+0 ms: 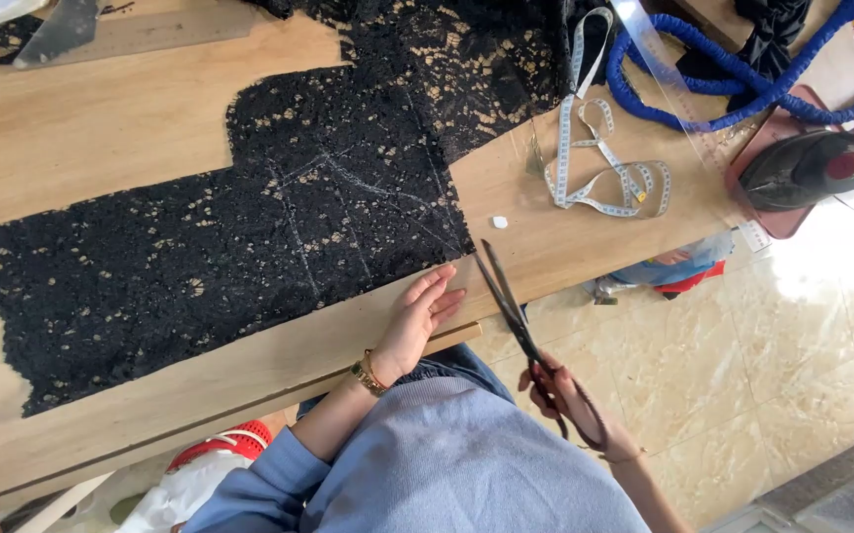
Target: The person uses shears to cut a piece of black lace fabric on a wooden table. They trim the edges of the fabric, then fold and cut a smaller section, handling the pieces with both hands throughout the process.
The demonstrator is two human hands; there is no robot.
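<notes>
Just black lace (249,227), long steel scissors (511,306)

No pkgs, labels, signs or screens in view. Nearest to a pkg: a white plastic bag (185,492) at the bottom edge, below the tabletop (72,128) front, crumpled, w/ a red mesh piece on top. Can't tell if it bears any print.
</notes>
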